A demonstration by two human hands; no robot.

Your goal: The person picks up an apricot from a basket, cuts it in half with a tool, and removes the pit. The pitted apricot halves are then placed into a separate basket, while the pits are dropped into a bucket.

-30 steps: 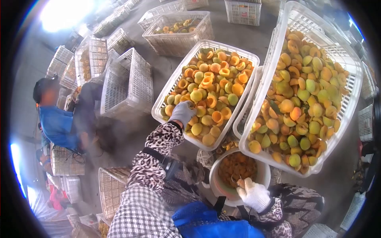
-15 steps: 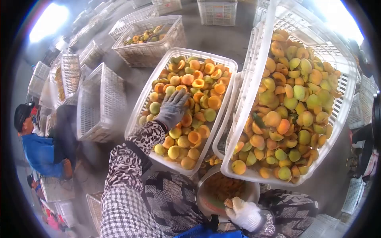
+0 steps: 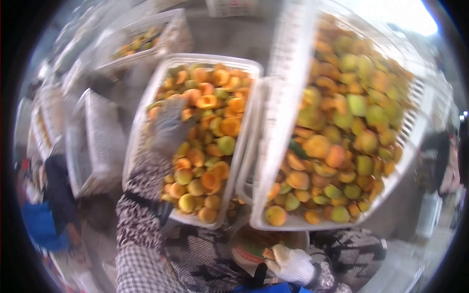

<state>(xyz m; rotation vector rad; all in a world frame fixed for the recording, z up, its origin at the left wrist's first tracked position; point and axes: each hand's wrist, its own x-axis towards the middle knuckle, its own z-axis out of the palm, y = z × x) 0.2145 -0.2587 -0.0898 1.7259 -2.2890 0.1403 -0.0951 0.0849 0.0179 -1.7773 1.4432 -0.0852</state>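
Observation:
My left hand (image 3: 172, 128), in a grey glove, lies over the left part of a white crate (image 3: 131, 146) filled with halved apricots (image 3: 205, 101). Its fingers look stretched out, though motion blurs them; whether they touch the fruit is hard to tell. In a white glove, my right hand (image 3: 289, 263) is low in the view, beside a metal bowl (image 3: 303, 239) between my knees. Its fingers are closed around a small brownish-orange piece that I cannot make out. Brownish contents in the bowl are blurred.
A larger white crate (image 3: 288, 122) full of apricots (image 3: 337, 151), whole-looking and halved, stands tilted on the right. Behind on the left are another crate (image 3: 171, 34) with fruit and a white crate (image 3: 100, 146). A person in blue (image 3: 44, 227) sits at far left.
The view has swung, so the crates sit further left. My left hand has moved toward the left side of the fruit crate. My right hand stays by the bowl, still closed.

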